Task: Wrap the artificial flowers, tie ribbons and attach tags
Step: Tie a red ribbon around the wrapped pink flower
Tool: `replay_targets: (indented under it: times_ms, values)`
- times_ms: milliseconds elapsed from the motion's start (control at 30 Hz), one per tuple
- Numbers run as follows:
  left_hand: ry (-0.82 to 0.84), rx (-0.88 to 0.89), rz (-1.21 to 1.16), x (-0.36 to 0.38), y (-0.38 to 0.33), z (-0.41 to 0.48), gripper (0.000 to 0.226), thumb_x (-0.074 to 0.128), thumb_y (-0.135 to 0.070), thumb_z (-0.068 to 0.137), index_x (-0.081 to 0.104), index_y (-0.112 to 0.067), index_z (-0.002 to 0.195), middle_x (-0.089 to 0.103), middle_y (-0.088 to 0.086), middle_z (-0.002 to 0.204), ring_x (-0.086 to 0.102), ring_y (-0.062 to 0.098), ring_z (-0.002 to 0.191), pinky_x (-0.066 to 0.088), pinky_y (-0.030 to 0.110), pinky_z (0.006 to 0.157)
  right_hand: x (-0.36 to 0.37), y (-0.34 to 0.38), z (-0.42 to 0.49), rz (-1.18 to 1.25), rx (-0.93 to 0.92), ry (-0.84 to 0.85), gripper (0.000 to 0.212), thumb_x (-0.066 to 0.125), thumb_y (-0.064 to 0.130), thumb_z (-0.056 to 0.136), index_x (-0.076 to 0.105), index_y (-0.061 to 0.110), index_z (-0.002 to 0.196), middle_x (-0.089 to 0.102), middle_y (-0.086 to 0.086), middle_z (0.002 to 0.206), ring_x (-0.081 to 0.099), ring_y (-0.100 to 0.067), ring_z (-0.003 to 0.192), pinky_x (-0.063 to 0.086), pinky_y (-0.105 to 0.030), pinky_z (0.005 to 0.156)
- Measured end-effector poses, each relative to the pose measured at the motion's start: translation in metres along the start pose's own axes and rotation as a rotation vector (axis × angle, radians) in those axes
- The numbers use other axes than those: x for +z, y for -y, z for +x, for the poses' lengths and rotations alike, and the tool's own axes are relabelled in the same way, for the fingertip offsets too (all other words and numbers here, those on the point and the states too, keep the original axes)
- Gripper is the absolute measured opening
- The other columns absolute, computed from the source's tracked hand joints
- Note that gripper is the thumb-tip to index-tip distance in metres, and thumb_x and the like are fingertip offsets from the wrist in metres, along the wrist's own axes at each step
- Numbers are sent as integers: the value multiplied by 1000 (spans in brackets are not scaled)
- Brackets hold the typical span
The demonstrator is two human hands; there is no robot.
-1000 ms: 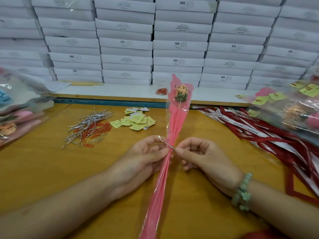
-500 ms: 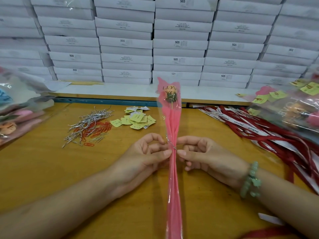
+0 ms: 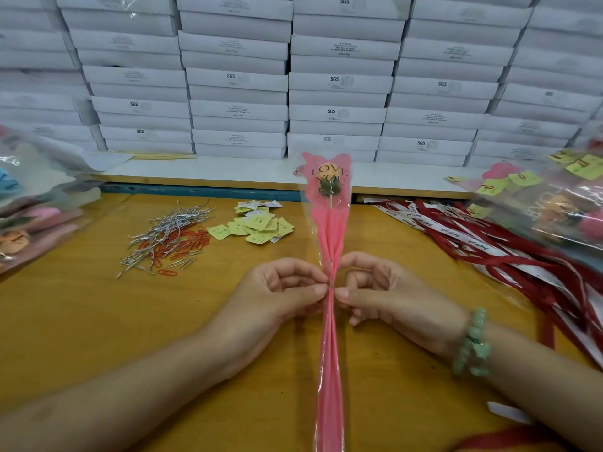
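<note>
left hand and right hand both pinching pink wrapped flower at its cinched neck, sleeve upright over wooden table

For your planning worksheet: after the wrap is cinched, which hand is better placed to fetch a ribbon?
Probably the right hand: the ribbons lie on its side; the left hand could hold the flower.

Left hand and right hand faced each other, fingers curled, thumbs and forefingers pinching the wrapped flower; forearms angled inward.
</note>
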State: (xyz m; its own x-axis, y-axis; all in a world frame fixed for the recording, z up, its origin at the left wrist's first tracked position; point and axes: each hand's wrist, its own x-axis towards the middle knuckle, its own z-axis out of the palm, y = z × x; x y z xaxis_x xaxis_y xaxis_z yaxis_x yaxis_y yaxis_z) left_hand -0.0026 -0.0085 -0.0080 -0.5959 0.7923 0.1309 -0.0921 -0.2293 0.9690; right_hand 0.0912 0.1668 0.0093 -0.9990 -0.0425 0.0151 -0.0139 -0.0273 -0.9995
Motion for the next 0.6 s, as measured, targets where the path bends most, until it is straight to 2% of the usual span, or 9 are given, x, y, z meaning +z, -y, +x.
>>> replay_targets:
  times_ms: [100,267,367,433,500,600]
  values:
    - [-23,14,55,2,-3,-2,17,79,-15,71,76,-15,88,73,10,88,70,19,80,56,23,71,0,0,0,16,-12,9,24,75,15,73,72,32,88,61,1,66,59,-10,59,54,-22,59]
    - [-67,50,161,7,-3,-4,28,87,-34,60,76,-18,81,74,8,83,71,18,75,57,23,68,2,-2,-1,-59,-38,-7,24,73,15,73,70,36,84,58,0,65,59,-11,58,55,-23,61]
    - [-88,76,217,9,0,-4,28,90,-32,59,75,-18,78,75,10,81,71,18,71,57,22,65,4,-4,-1,-136,-64,-35,28,70,5,79,65,20,101,58,-9,71,61,-13,59,54,-21,60]
    - [-98,89,248,10,0,-4,24,85,-31,57,75,-19,75,74,9,76,70,16,66,57,21,62,5,-3,-1,-197,-55,-52,31,70,7,78,60,11,106,56,-16,77,58,-14,59,54,-21,58]
    - [-102,88,257,10,0,-3,22,82,-26,59,74,-13,74,73,10,72,68,16,62,57,22,59,7,-3,-2,-224,-38,-51,33,71,11,74,59,13,104,57,-11,75,57,-15,59,53,-24,58]
    - [-107,63,286,9,0,-3,15,80,-15,68,70,-7,76,70,10,68,65,18,60,56,23,56,8,-4,-2,-268,-56,-83,29,70,1,79,61,9,105,58,-5,71,58,-11,58,53,-20,57]
